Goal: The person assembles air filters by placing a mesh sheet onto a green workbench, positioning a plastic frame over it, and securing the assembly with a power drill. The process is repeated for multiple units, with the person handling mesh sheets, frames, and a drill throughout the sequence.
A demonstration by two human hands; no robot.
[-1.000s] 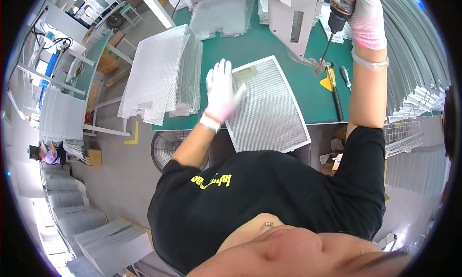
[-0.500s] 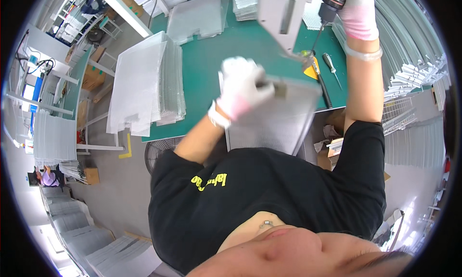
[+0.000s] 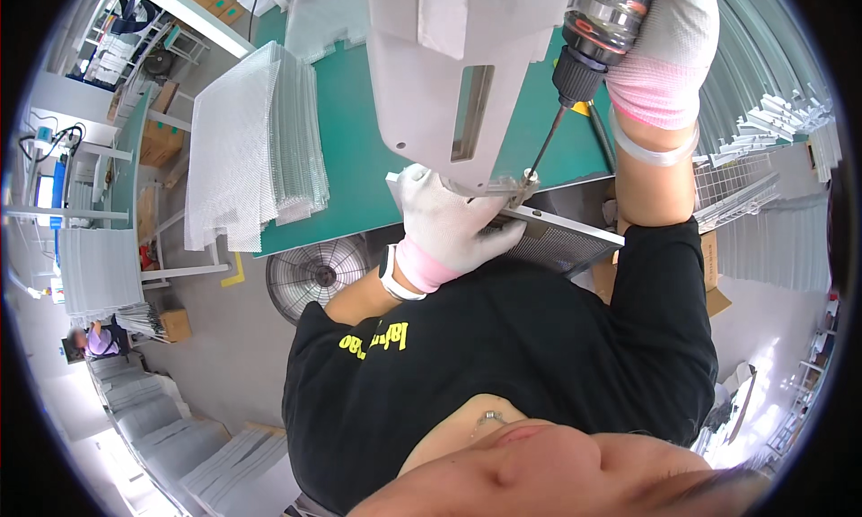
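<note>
My right hand [image 3: 669, 55], in a white glove with a pink cuff, grips a power drill [image 3: 588, 50] at the upper right. Its long bit slants down to a small fitting at the upper edge of a framed mesh panel [image 3: 566, 246]. My gloved left hand [image 3: 453, 225] is closed on that panel's edge, thumb on the near side, close to the bit's tip. A pale slotted housing [image 3: 417, 95] hangs over the table, its narrow lower end beside my left fingers. Whether the tip touches a screw is too small to tell.
A stack of mesh sheets [image 3: 235, 144] lies on the green table [image 3: 355, 162] at the left. Below the table edge stands a round fan [image 3: 305, 288]. Long pale strips [image 3: 763, 59] are piled at the far right. Cardboard boxes [image 3: 709, 270] stand on the floor.
The panel has tilted up, its edge now near the housing's lower end. My left hand has moved down to it. The drill has come lower and left, its bit at the panel's edge.
</note>
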